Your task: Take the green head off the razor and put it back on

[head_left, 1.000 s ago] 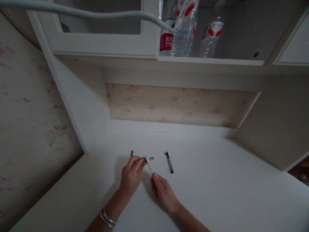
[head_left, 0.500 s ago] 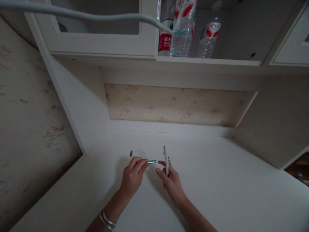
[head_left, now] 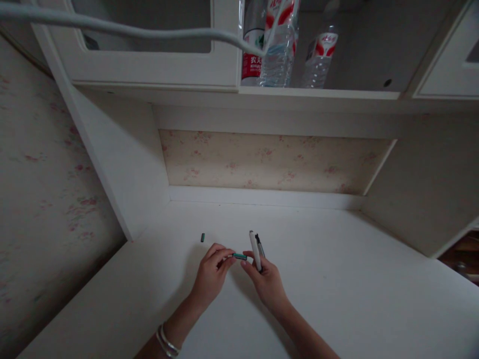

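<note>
- While the white pen barrel [head_left: 255,244] is gripped upright by the right hand [head_left: 266,283], its axis is pointed away.
- Just left of the barrel, the green-tipped refill [head_left: 239,257] is pinched crosswise by the left hand [head_left: 210,276], tip toward the barrel.

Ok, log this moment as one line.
left hand: pinches green-tipped pen part | right hand: holds white pen barrel | desk: black pen, small green cap
</note>
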